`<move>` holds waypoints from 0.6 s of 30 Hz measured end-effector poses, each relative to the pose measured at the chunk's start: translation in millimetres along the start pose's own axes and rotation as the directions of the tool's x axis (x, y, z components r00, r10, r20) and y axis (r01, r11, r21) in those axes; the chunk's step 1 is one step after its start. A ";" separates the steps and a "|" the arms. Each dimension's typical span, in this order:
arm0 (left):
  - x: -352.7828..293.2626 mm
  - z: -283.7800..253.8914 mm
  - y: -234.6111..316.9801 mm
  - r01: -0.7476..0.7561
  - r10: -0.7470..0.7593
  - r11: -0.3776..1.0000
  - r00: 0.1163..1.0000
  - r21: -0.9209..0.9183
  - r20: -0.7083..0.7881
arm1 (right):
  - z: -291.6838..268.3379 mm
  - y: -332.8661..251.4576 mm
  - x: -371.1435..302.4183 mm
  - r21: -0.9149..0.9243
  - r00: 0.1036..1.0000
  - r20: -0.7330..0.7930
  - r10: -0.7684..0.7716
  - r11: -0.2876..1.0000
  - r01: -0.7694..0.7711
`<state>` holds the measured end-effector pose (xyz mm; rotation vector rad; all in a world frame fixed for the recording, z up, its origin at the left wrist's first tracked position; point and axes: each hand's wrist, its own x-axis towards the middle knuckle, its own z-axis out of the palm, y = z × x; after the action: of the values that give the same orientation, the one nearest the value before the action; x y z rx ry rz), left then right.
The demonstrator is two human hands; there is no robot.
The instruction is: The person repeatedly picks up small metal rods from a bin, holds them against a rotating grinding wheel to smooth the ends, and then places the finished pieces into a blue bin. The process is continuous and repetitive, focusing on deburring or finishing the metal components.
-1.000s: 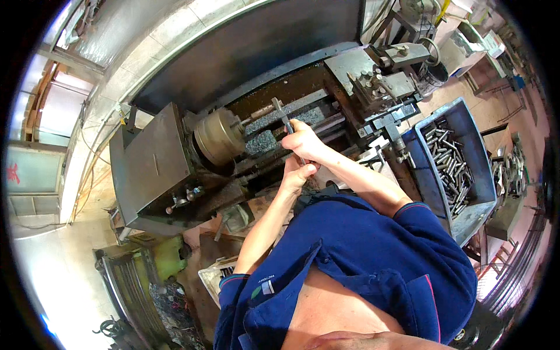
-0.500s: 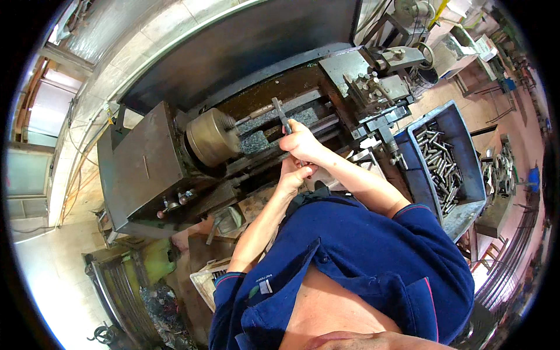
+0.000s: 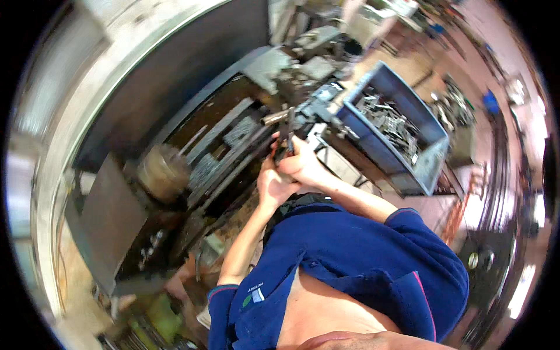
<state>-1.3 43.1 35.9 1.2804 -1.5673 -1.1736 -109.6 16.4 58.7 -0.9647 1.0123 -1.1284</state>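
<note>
While a narrow dark metal tool [image 3: 290,129] is gripped in the curled fingers of the right hand [image 3: 301,167] in the head view, the left hand [image 3: 273,182] is held against the right, its fingers too blurred for their grip to be told, and a short metal rod [image 3: 274,118] is seen at the tool's upper part. To their right, a blue bin [image 3: 433,162] is partly filled with jumbled metal pieces [image 3: 392,125], while grey chips [image 3: 239,132] are gathered in the lathe bed [image 3: 220,153].
</note>
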 end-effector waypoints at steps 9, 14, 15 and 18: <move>-18.6 55.4 14.7 -0.089 -0.022 0.819 0.982 0.567 0.186 | -73.2 23.1 -38.5 0.222 0.974 -0.221 -0.059 0.969 0.109; -8.3 67.0 52.9 -0.112 -0.002 0.939 0.943 0.324 0.333 | -132.5 -19.2 -63.9 0.437 0.974 -0.104 0.199 0.889 -0.135; -7.2 71.2 53.5 -0.112 0.026 0.955 0.954 0.275 0.299 | -147.2 -19.1 -63.0 0.449 0.980 -0.095 0.177 0.886 -0.116; -12.4 81.5 52.0 0.050 -0.081 0.989 0.971 0.138 0.225 | -199.5 -38.2 -51.8 0.529 0.968 -0.084 0.235 0.834 -0.157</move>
<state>-89.7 73.0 64.0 1.3277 -1.8083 -1.3170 -317.3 43.1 50.8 -0.3356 0.8316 -1.2228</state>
